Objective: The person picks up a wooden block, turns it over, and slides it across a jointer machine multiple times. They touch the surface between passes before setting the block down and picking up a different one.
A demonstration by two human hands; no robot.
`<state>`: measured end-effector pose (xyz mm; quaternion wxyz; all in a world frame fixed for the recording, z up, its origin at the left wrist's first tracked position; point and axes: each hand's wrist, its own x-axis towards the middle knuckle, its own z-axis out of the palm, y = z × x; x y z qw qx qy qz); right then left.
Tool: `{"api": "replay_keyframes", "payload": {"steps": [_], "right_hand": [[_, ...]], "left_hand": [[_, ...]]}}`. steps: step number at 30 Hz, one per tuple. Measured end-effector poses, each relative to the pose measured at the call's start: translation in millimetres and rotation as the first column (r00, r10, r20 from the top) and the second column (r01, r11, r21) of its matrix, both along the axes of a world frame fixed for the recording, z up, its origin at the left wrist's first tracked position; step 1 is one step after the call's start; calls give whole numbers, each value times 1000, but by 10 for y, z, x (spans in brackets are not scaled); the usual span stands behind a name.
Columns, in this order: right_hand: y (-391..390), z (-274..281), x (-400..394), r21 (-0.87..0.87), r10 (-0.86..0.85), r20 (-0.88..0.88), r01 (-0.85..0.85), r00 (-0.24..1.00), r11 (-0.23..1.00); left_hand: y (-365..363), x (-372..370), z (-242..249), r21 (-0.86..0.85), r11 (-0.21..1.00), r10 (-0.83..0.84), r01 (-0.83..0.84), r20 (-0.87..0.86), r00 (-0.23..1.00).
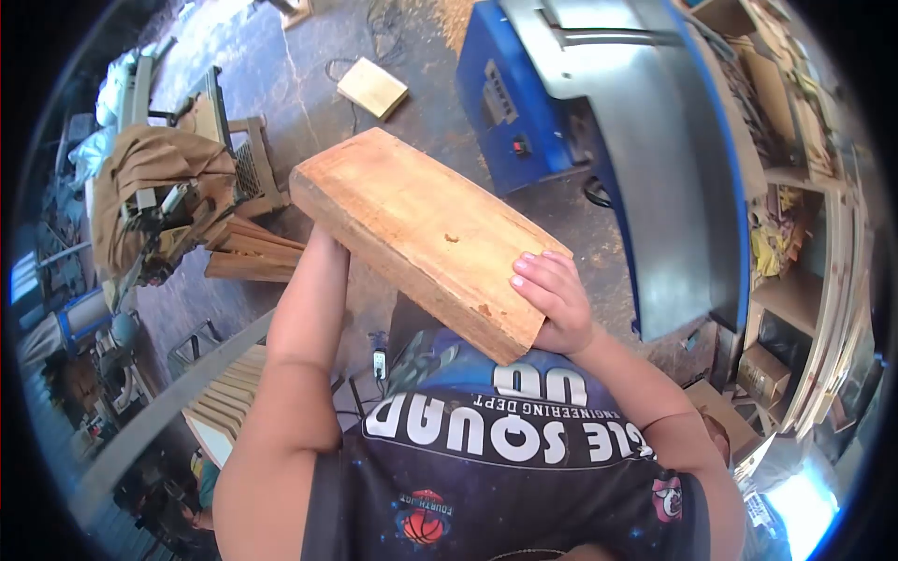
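Observation:
A thick wooden board (426, 229) is held up in front of my torso, slanting from upper left to lower right. Its broad top face is light brown, with a small dark knot near the middle and rough edges. My right hand (557, 299) grips the near right end, fingers over the top face. My left hand (327, 241) reaches beneath the far left end and supports it from below; only the wrist shows, and its fingers are hidden by the board.
To the right stands a blue machine (514, 112) with a long steel table (669, 168). A pale rectangular block (372, 87) lies on the floor ahead. At left are a brown cloth (164, 173) over equipment and wooden planks (253, 254). Shelves (795, 299) with wood line the far right.

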<state>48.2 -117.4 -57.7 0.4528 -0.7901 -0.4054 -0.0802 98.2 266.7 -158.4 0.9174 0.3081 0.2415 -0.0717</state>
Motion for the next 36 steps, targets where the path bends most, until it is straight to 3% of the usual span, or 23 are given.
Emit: {"api": "replay_keyframes", "payload": {"steps": [2,5,8,11,14,15,17,18,19,20,22,23,26,27,33,36], "right_hand": [[-387,174,-116,27,40,110,-43,993,999],[-1115,579,-296,14,64,203,-68,977,998],[-1622,1015,-525,-26,58,248,-53,967,998],[-1846,1170,-623,-36,33,264,-24,964,999],[-2088,1187,-697,62,-73,232,60,970,996],[-2180,1165,-768,127,-100,112,85,989,988],[-2390,1002,-936,238,-151,-135,180,979,955],[-2486,843,-1040,322,-199,-320,304,926,897],[-2577,634,-1165,378,-219,-500,439,838,815],[-2682,517,-1283,402,-206,-664,576,719,712],[-2918,421,-1415,380,-230,-744,680,628,627],[-3036,303,-1494,373,-226,-788,736,573,565],[-3207,332,-1687,325,-92,-917,861,388,391],[-3254,368,-1702,301,-25,-944,892,328,338],[-3247,-28,-1705,156,206,-972,968,114,199],[-3041,-327,-1631,144,296,-951,978,94,152]], "left_hand": [[-348,-160,385,0,1000,-8,8,104,994],[-991,-409,904,-46,989,-113,143,402,909],[-1658,-663,1472,-34,991,-109,131,375,921],[-1662,-617,1485,185,983,-80,5,404,911],[-1732,-465,1492,139,990,-43,-32,504,863],[-1829,-398,1509,105,994,-39,-21,534,844],[-2156,-470,1890,175,983,-30,-52,438,898],[-2315,-516,2008,210,976,-28,-58,383,923],[-2352,-494,1863,393,914,-31,-94,300,953],[-2551,-553,1909,479,877,-143,-38,336,931],[-2909,-683,2072,643,765,-360,38,377,853],[-2970,-662,1931,644,756,-388,114,301,871],[-3250,-620,1562,854,485,-552,186,134,823],[-3379,-603,1510,828,509,-556,236,107,824],[-3825,-231,1015,871,311,-583,381,-142,800],[-4003,218,930,954,-6,-538,299,-255,803]]}}
